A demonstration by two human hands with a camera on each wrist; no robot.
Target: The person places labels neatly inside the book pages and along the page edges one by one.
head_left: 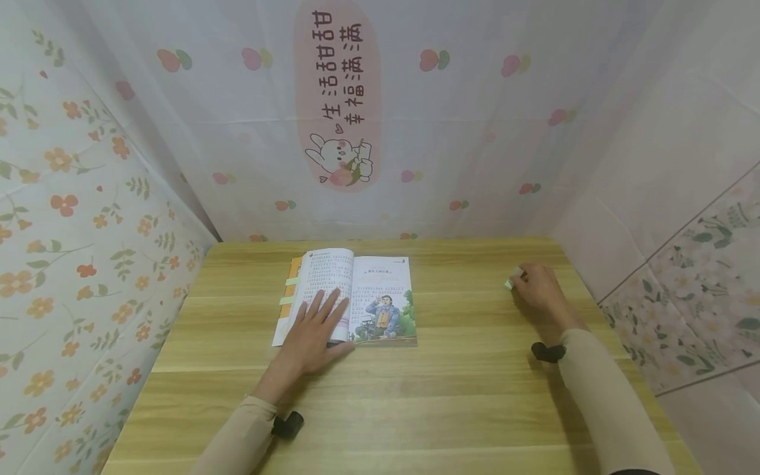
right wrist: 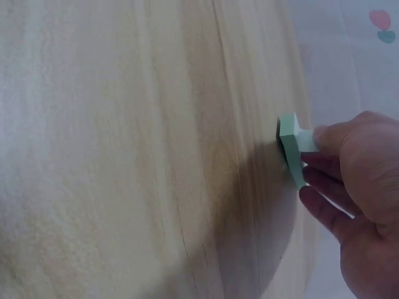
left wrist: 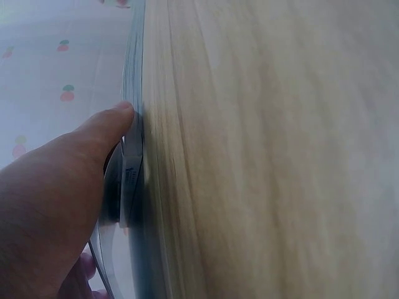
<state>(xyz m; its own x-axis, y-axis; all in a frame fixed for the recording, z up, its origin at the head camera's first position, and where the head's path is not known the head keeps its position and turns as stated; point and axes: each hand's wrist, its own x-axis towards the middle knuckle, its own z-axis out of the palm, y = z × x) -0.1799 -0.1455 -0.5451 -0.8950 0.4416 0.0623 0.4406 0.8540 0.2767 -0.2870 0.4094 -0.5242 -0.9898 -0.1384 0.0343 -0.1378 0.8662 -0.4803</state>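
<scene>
An open book (head_left: 380, 270) lies on the table, with printed text on both pages and a picture of a figure in blue at the lower right. My left hand (head_left: 311, 340) rests spread on its left page, fingers straight. The left wrist view has the thumb (left wrist: 106, 131) against the book's page edges (left wrist: 134, 68). Two pale green sticky tabs (head_left: 287, 301) stick out from the book's left side over an orange cover. Well to the right, my right hand (head_left: 539, 287) pinches a small pale green sticky-note pad (right wrist: 291, 146) by a light sheet or flap, close to the tabletop.
The wood-grain table (head_left: 380, 409) ends at a patterned curtain (head_left: 475, 132) behind, with floral cloth (head_left: 71, 231) on the left and more cloth (head_left: 700, 297) on the right. Each wrist carries a small black camera (head_left: 288, 425).
</scene>
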